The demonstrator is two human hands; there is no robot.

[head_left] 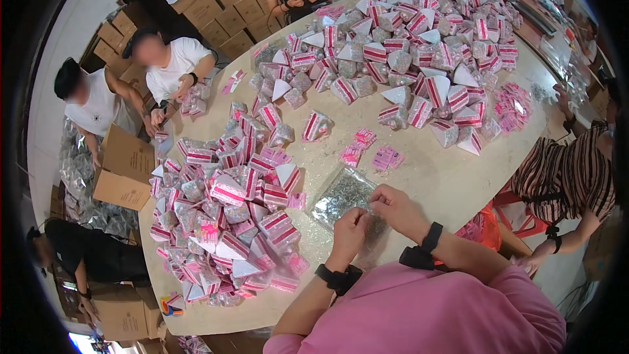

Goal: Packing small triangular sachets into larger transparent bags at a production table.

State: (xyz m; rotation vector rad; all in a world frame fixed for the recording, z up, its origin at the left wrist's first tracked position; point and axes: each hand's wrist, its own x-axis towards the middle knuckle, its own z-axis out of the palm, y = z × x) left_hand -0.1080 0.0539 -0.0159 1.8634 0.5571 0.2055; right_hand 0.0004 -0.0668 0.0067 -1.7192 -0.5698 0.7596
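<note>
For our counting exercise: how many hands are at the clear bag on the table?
2: the left hand over the near part of the clear bag, and the right hand to its right, slightly farther forward. No other hand seems hidden there.

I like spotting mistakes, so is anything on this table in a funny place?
Mostly no, but one pink-and-white packet looks a bit odd. It sits by itself on the table, between the left heap and the big far heap, as if it strayed. I can't see anything clearly broken.
</note>
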